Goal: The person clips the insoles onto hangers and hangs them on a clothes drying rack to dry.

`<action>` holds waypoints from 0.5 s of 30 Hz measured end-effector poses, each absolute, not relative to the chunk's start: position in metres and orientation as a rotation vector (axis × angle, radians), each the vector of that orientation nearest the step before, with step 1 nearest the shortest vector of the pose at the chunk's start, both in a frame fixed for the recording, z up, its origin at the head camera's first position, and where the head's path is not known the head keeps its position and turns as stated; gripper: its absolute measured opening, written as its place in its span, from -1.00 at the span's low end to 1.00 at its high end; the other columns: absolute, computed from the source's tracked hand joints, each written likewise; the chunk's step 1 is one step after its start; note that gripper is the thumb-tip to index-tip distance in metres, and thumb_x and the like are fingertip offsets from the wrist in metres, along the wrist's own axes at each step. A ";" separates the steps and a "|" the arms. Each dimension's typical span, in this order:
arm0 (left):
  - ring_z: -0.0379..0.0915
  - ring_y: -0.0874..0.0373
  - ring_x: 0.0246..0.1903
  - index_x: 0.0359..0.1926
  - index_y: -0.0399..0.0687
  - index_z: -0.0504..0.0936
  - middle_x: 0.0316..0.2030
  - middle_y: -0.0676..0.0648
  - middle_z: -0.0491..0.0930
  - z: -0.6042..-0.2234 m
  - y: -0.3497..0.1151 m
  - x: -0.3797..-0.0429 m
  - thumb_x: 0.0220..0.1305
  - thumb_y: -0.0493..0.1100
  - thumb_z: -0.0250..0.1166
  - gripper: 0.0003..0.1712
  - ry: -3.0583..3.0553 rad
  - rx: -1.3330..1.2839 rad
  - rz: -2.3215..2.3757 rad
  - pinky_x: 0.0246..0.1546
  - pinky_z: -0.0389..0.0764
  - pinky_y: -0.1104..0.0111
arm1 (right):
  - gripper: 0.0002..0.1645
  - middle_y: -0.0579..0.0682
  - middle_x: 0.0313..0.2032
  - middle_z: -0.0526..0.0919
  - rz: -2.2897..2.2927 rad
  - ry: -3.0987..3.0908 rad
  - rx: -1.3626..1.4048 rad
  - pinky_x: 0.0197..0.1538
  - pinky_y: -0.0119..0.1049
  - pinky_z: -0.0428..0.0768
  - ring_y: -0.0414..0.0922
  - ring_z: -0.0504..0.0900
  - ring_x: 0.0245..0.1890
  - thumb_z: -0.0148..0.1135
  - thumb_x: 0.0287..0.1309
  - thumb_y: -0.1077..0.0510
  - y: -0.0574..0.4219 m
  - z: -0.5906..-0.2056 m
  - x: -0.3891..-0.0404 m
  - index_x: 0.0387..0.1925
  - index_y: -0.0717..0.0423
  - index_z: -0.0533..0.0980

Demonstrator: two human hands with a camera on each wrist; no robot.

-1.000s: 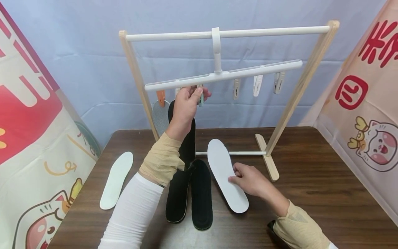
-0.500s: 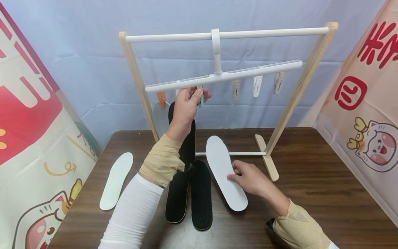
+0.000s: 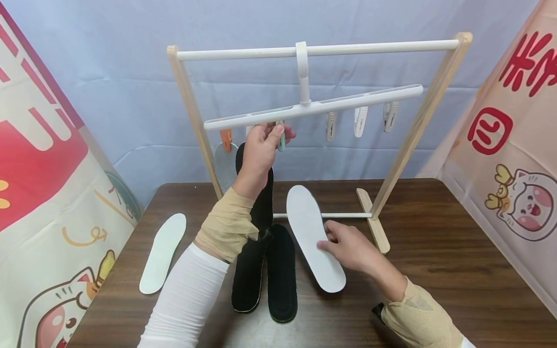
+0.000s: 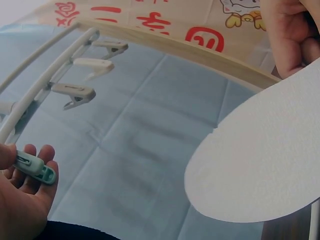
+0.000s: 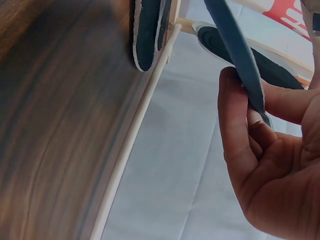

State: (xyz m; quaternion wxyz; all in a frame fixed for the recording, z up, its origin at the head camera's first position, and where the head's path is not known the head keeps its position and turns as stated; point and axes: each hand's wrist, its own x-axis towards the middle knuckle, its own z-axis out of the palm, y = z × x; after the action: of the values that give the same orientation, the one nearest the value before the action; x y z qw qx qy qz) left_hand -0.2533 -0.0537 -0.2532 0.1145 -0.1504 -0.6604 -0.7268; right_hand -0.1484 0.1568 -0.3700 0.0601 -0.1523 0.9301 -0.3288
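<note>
My left hand (image 3: pixel 259 147) pinches a pale green clip (image 3: pixel 281 140) under the left half of a tilted white hanger (image 3: pixel 357 100). In the left wrist view this clip (image 4: pixel 34 167) lies between thumb and fingers. Lower down, my right hand (image 3: pixel 352 246) grips a white insole (image 3: pixel 310 232) by its right edge, thumb on the white face. The right wrist view shows its dark underside. Left of the left hand, a grey insole (image 3: pixel 224 166) hangs from an orange clip (image 3: pixel 226 139). Beside it hangs a black insole (image 3: pixel 264 203), partly hidden by the left arm.
Two black insoles (image 3: pixel 283 280) and a pale insole (image 3: pixel 163 253) lie on the brown table (image 3: pixel 457 270). A wooden rack (image 3: pixel 400 150) with a white top bar carries the hanger. Several clips (image 3: pixel 360 122) hang on the hanger's right half. A small dark object shows by the right wrist.
My right hand has raised the white insole slightly and shifted it a little left, towards the hanger. The left hand keeps its pinch on the clip in the same place.
</note>
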 end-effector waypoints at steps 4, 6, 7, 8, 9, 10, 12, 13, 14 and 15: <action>0.63 0.01 -0.06 -0.07 -0.34 0.58 -0.19 -0.21 0.68 -0.253 -0.054 -0.253 0.56 -0.24 0.07 -0.77 -1.937 -0.438 -2.130 -0.01 0.49 0.38 | -0.83 -0.18 -0.59 0.43 -1.009 2.819 -0.482 -0.46 -0.31 0.38 -0.20 0.37 -0.54 0.33 0.29 0.15 0.156 -0.366 -0.147 -0.28 0.08 0.46; 0.63 0.01 -0.06 -0.07 -0.33 0.58 -0.20 -0.20 0.68 -0.253 -0.054 -0.253 0.56 -0.24 0.07 -0.77 -1.936 -0.437 -2.135 -0.01 0.49 0.38 | -0.83 -0.18 -0.59 0.46 -1.020 2.822 -0.495 -0.46 -0.31 0.39 -0.21 0.39 -0.54 0.33 0.29 0.15 0.155 -0.364 -0.147 -0.28 0.08 0.47; 0.63 0.01 -0.06 -0.07 -0.33 0.58 -0.20 -0.20 0.68 -0.253 -0.054 -0.253 0.56 -0.24 0.07 -0.77 -1.935 -0.437 -2.139 -0.01 0.49 0.37 | -0.83 -0.19 -0.57 0.50 -1.028 2.820 -0.502 -0.45 -0.30 0.41 -0.21 0.41 -0.53 0.33 0.29 0.15 0.155 -0.363 -0.147 -0.28 0.09 0.48; 0.63 0.01 -0.06 -0.07 -0.33 0.58 -0.20 -0.19 0.67 -0.253 -0.054 -0.253 0.56 -0.23 0.07 -0.77 -1.933 -0.438 -2.143 -0.01 0.49 0.37 | -0.84 -0.19 -0.56 0.53 -1.034 2.819 -0.502 -0.45 -0.30 0.42 -0.21 0.42 -0.52 0.33 0.29 0.15 0.154 -0.362 -0.147 -0.27 0.09 0.48; 0.63 0.02 -0.06 -0.07 -0.33 0.58 -0.20 -0.19 0.68 -0.253 -0.054 -0.253 0.56 -0.23 0.07 -0.77 -1.932 -0.438 -2.145 -0.01 0.49 0.37 | -0.84 -0.18 -0.54 0.59 -1.042 2.819 -0.502 -0.44 -0.30 0.44 -0.22 0.45 -0.51 0.33 0.29 0.15 0.154 -0.362 -0.147 -0.27 0.09 0.48; 0.63 0.02 -0.06 -0.07 -0.32 0.58 -0.21 -0.18 0.68 -0.253 -0.054 -0.253 0.56 -0.23 0.07 -0.77 -1.930 -0.438 -2.148 -0.01 0.49 0.37 | -0.85 -0.17 -0.51 0.64 -1.051 2.816 -0.503 -0.42 -0.29 0.46 -0.22 0.48 -0.50 0.33 0.29 0.16 0.154 -0.361 -0.147 -0.26 0.09 0.49; 0.63 0.02 -0.06 -0.07 -0.33 0.58 -0.21 -0.18 0.68 -0.253 -0.053 -0.253 0.56 -0.23 0.07 -0.77 -1.930 -0.441 -2.148 -0.01 0.49 0.37 | -0.86 -0.14 -0.42 0.73 -1.062 2.814 -0.507 -0.39 -0.28 0.51 -0.23 0.54 -0.45 0.33 0.29 0.16 0.154 -0.360 -0.146 -0.23 0.10 0.51; 0.63 0.02 -0.06 -0.07 -0.33 0.58 -0.20 -0.19 0.68 -0.253 -0.053 -0.253 0.57 -0.23 0.07 -0.76 -1.930 -0.442 -2.147 -0.01 0.50 0.37 | -0.86 -0.12 -0.39 0.75 -1.063 2.816 -0.508 -0.37 -0.28 0.53 -0.23 0.57 -0.42 0.33 0.29 0.16 0.154 -0.360 -0.146 -0.21 0.10 0.52; 0.63 0.03 -0.06 -0.07 -0.33 0.58 -0.20 -0.19 0.68 -0.254 -0.053 -0.254 0.57 -0.23 0.07 -0.76 -1.931 -0.441 -2.146 -0.01 0.50 0.37 | -0.86 -0.10 -0.36 0.77 -1.062 2.819 -0.509 -0.36 -0.27 0.54 -0.23 0.59 -0.41 0.33 0.29 0.17 0.154 -0.359 -0.147 -0.20 0.11 0.52; 0.63 0.02 -0.06 -0.07 -0.33 0.58 -0.20 -0.19 0.68 -0.254 -0.053 -0.254 0.57 -0.23 0.07 -0.76 -1.933 -0.442 -2.143 -0.01 0.50 0.37 | -0.86 -0.09 -0.33 0.78 -1.062 2.820 -0.511 -0.34 -0.27 0.55 -0.23 0.61 -0.39 0.32 0.29 0.17 0.153 -0.359 -0.147 -0.19 0.11 0.53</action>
State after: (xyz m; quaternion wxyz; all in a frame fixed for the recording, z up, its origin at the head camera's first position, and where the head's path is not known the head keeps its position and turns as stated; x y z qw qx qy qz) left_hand -0.2538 -0.0534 -0.2537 0.1109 -0.1505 -0.6581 -0.7294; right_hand -0.1467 0.1535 -0.3590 0.0426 -0.1672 0.9218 -0.3473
